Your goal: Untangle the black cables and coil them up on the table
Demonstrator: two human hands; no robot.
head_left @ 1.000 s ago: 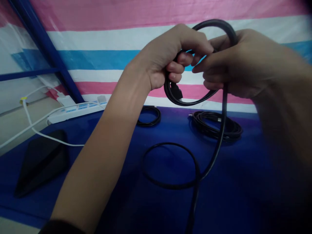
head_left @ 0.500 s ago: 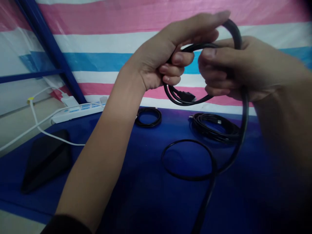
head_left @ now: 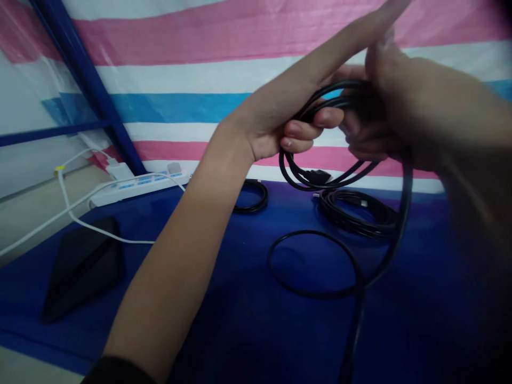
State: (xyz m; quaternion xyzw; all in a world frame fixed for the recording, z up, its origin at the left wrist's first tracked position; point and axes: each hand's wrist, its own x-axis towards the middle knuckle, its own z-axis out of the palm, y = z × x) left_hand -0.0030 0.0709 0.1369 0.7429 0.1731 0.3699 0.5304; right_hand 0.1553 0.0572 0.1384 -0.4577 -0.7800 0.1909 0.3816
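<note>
A black cable (head_left: 288,173) hangs in loops between my two hands, above the blue table. My left hand (head_left: 312,114) has its lower fingers curled round the coil, while its thumb side stretches up to the right. Close against it on the right, my right hand (head_left: 400,106) is closed on the same cable, partly blurred. The cable's black plug (head_left: 318,176) dangles below the left fingers. From my right hand the cable runs down to a loose loop (head_left: 276,274) on the table and on towards me.
Two coiled black cables lie behind, a larger coil (head_left: 360,229) on the right and a smaller coil (head_left: 252,209) near my left forearm. A white power strip (head_left: 140,186) with white cords stands at the back left. Before it lies a dark flat object (head_left: 86,272). A striped sheet (head_left: 180,109) hangs behind.
More cable now loops through my left hand. My right hand has come up close to the left one, and the coil with its plug hangs slightly lower in view.
</note>
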